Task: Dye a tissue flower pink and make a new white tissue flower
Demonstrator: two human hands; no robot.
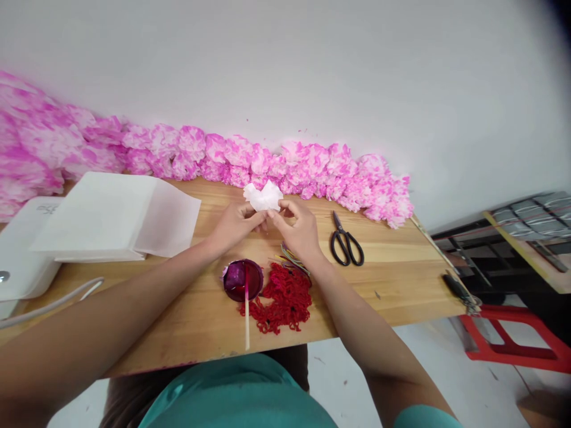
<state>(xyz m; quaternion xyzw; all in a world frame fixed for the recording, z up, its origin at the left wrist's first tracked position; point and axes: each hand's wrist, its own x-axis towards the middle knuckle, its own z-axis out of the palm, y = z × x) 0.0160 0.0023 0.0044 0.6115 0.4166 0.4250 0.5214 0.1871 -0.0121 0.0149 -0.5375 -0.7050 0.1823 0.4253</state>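
Between my two hands is a white paper flower (264, 197) with ruffled edges, held above the wooden table. My left hand (236, 224) pinches its lower left side, fingers closed. On the lower right, my right hand (298, 224) grips it between thumb and fingers. The thumbs nearly meet at its base. Below my hands stands a small bowl of dark red-purple dye (253, 279), with a pale stick (247, 321) leaning out over its near rim. Beside the bowl lies a heap of red yarn (285, 297). Some thin coloured strands (292, 257) are partly hidden behind my right wrist.
Pink-and-white paper flowers (241, 151) line the wall along the table's back edge. Black-handled scissors (345, 241) lie right of my hands. A stack of white paper (107, 214) rests on a white appliance (27, 249) at left, near a cable (53, 306). A red stool (513, 345) stands at right.
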